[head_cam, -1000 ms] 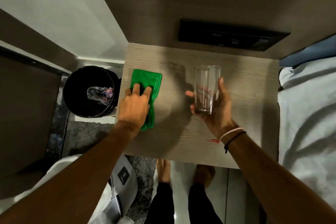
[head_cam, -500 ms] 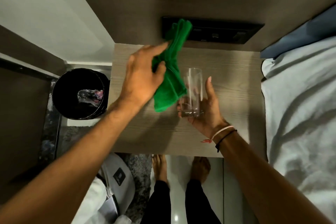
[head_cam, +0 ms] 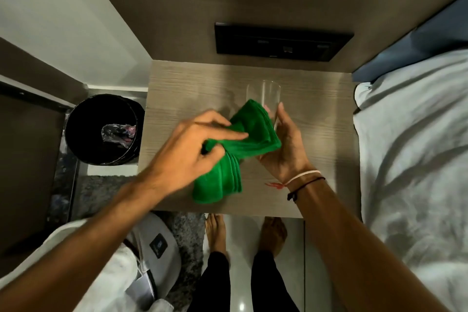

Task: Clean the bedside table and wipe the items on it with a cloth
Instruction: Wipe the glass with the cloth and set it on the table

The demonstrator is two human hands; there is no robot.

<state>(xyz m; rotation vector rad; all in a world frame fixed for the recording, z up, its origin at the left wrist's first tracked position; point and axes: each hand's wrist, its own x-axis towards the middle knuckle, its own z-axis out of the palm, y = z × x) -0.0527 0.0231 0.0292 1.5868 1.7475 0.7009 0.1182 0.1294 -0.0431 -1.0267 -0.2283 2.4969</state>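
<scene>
My right hand (head_cam: 286, 149) holds a clear drinking glass (head_cam: 264, 96) upright above the pale wooden bedside table (head_cam: 316, 114). The glass's lower half is hidden behind a folded green cloth (head_cam: 253, 134). My left hand (head_cam: 187, 152) grips that cloth and presses it against the side of the glass. The cloth's loose end hangs down toward the table's front edge. Nothing else stands on the table top.
A black waste bin (head_cam: 101, 129) with crumpled plastic inside stands left of the table. A bed with white sheets (head_cam: 415, 159) lies along the right side. A black switch panel (head_cam: 281, 43) sits on the wall behind. A white bag (head_cam: 152, 248) rests on the floor at lower left, beside my bare feet (head_cam: 215, 233).
My left hand lifted the green cloth off the table's left side, swung it up, and now presses it against the glass. The right hand kept holding the glass.
</scene>
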